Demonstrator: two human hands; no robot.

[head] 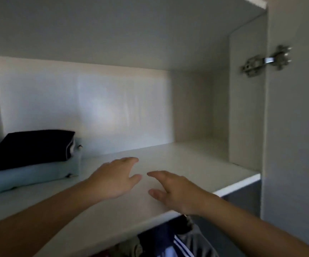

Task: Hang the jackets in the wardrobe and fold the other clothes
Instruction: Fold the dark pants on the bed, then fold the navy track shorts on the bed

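Note:
Both my hands reach over the white wardrobe shelf (196,164) with nothing in them. My left hand (114,179) hovers flat above the shelf's middle, fingers straight. My right hand (174,190) is just beside it, fingers stretched forward. At the shelf's left end a folded dark navy garment (25,147) lies on top of a folded pale blue garment (29,177). Below the shelf, hanging clothes (175,242) show, among them a navy piece with white stripes.
The wardrobe's right side panel (246,108) and the open door with its metal hinge (261,62) close off the right. The white back wall (85,112) stands behind the shelf. The shelf's front edge runs under my wrists.

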